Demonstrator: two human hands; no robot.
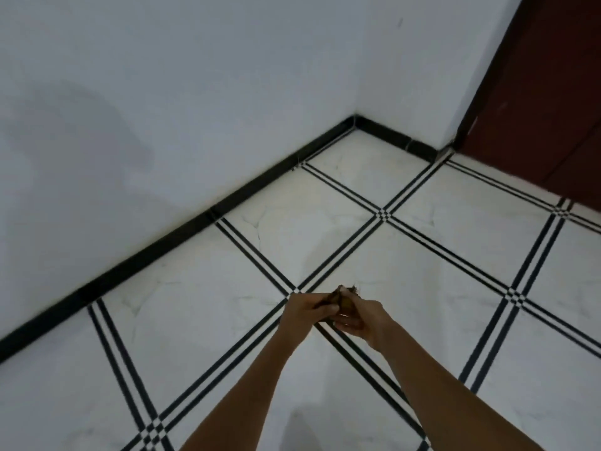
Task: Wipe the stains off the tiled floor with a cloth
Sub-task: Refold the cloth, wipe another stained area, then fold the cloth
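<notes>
The left hand [305, 309] and right hand [359, 319] both grip a small brown cloth [343, 297] with curled fingers above the tiled floor [422, 255].

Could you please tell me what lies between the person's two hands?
A bunched brown cloth, gripped by both the left hand and the right hand, as the head view shows.
</notes>
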